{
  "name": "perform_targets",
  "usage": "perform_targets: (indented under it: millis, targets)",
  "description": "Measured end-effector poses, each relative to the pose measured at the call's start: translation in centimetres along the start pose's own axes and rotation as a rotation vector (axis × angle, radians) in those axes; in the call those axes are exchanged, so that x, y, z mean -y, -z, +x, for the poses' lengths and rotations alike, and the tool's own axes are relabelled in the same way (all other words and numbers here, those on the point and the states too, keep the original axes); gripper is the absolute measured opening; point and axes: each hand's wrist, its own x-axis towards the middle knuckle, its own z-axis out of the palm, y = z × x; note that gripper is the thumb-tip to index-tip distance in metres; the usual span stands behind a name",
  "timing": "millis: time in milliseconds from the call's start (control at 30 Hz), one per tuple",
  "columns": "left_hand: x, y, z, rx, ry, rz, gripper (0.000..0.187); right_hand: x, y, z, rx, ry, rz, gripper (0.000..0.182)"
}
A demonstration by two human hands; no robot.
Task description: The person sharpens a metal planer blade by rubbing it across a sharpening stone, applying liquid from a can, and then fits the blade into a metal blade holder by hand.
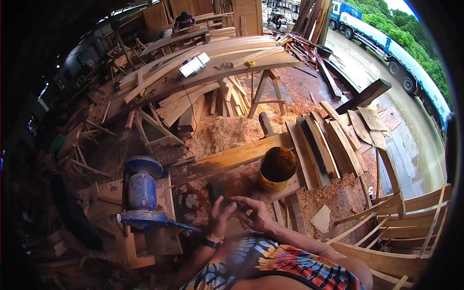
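Both hands meet above the front of the stained wooden bench (191,200), close to my body. My left hand (221,216), with a dark band at the wrist, has its fingers curled and thumb up. My right hand (255,216) reaches in from the right, fingers bent toward the left thumb. I cannot tell what small thing lies between the fingers. A dark flat strip (216,187) shows just beyond the left fingertips. Left of the hands stands a blue bench grinder (141,191). An open yellow tin (278,169), stained dark inside, sits beyond my right hand.
Several boards (324,145) lie stacked to the right of the tin. Sawdust (217,133) covers the ground ahead. Farther off, long planks rest on a sawhorse (266,94), with a person (184,20) behind. A truck (391,53) stands on the road at right.
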Motion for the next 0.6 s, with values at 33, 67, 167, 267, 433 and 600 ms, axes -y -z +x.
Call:
perform_targets:
  millis: [33, 67, 167, 267, 433, 600]
  targets:
    - [-0.1, -0.1, -0.1, 0.002, 0.006, -0.007, 0.088, 0.0, 0.0, 0.0, -0.011, 0.019, -0.016, 0.051]
    - [-0.2, -0.2, -0.2, 0.004, 0.012, -0.014, 0.088, 0.0, 0.0, 0.0, -0.021, 0.038, -0.032, 0.051]
    - [-0.3, -0.3, -0.2, 0.005, 0.016, -0.016, 0.088, -0.1, 0.0, -0.1, -0.033, 0.074, -0.061, 0.049]
    - [-0.2, -0.2, -0.2, 0.006, 0.015, -0.012, 0.088, -0.2, 0.0, -0.1, -0.035, 0.087, -0.061, 0.049]
    - [0.7, 0.4, 0.4, -0.002, 0.006, -0.013, 0.088, 1.1, 0.4, 0.1, -0.007, 0.018, -0.003, 0.052]
    - [0.9, 0.6, 0.5, -0.011, -0.007, -0.002, 0.077, 1.0, 0.4, 0.1, 0.023, 0.072, -0.022, 0.051]
